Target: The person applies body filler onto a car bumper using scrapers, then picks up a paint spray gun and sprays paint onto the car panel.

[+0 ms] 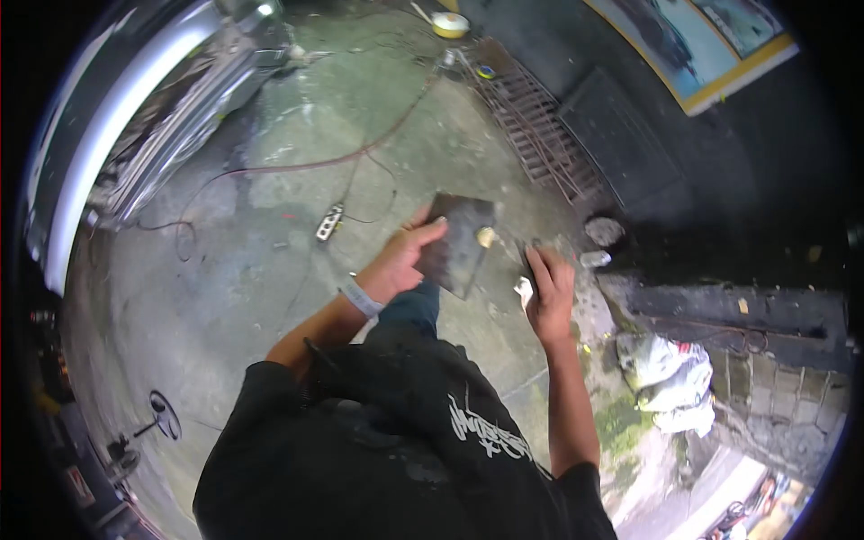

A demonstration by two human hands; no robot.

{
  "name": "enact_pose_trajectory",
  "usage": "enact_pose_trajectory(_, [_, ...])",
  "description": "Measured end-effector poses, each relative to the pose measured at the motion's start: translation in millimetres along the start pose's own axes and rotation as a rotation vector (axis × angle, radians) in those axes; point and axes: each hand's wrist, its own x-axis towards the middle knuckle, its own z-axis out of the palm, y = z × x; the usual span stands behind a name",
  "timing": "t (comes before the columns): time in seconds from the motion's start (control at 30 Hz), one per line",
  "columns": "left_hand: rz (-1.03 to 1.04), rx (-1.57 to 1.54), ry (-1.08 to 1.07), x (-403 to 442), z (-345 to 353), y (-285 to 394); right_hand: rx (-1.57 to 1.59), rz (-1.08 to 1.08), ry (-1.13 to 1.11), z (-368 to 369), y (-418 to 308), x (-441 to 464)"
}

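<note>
My left hand (409,256) grips a dark flat rectangular board (459,252) by its left edge, with the thumb lying on top. A small cream-coloured dab of paste (486,238) sits near the board's right edge. To the right of the board and apart from it, my right hand (551,292) is closed on a thin dark flat tool (530,259), whose exact kind I cannot make out. Something small and white (524,291) shows beside that hand's palm; the fingers partly hide it.
A power strip (330,222) and a reddish cable (306,166) lie on the concrete floor (270,297). A rusty metal grate (535,135) leans at the upper right. White plastic bags (675,382) lie at right; a steering wheel (164,414) is at lower left.
</note>
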Motion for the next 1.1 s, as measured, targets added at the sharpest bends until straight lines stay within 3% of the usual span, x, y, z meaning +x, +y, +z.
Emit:
enact_pose_trajectory(0.17, [0.069, 0.261, -0.105, 104, 11, 29, -0.061, -0.067, -0.056, -11, 58, 100])
enact_pose_trajectory(0.3, [0.081, 0.388, -0.105, 195, 53, 51, -0.11, 0.006, -0.179, -15, 97, 167])
enact_pose_trajectory(0.47, [0.31, 0.997, -0.143, 278, 68, 70, -0.006, 0.139, -0.221, -1, 132, 189])
enact_pose_trajectory(0.53, [0.292, 1.049, -0.159, 313, 61, 70, -0.053, 0.21, -0.253, 4, 138, 187])
enact_pose_trajectory(0.57, [0.368, 0.981, -0.211, 323, 85, 73, -0.048, 0.212, -0.207, 10, 144, 187])
enact_pose_trajectory(0.6, [0.4, 1.1, -0.2, 337, 87, 71, -0.038, 0.203, -0.165, 9, 155, 187])
enact_pose_trajectory(0.67, [0.41, 1.089, -0.158, 386, 64, 57, -0.092, 0.25, -0.131, -3, 176, 184])
enact_pose_trajectory(0.73, [0.405, 0.992, -0.183, 418, 97, 60, -0.089, 0.263, -0.105, -12, 206, 178])
enact_pose_trajectory(0.8, [0.417, 0.894, -0.179, 450, 116, 64, -0.112, 0.445, -0.144, -27, 246, 158])
enact_pose_trajectory(0.87, [0.366, 0.786, -0.128, 492, 117, 70, -0.282, 0.635, -0.19, -72, 302, 148])
enact_pose_trajectory(0.97, [0.298, 1.069, -0.055, 547, 73, 67, -0.706, 0.635, -0.072, -138, 377, 136])
enact_pose_trajectory(1.0, [0.251, 1.016, -0.027, 547, 75, 62, -0.86, 0.639, -0.068, -166, 399, 134])
enact_pose_trajectory(1.1, [0.117, 0.89, -0.006, 554, 38, 40, -1.11, 0.781, -0.258, -248, 466, 117])
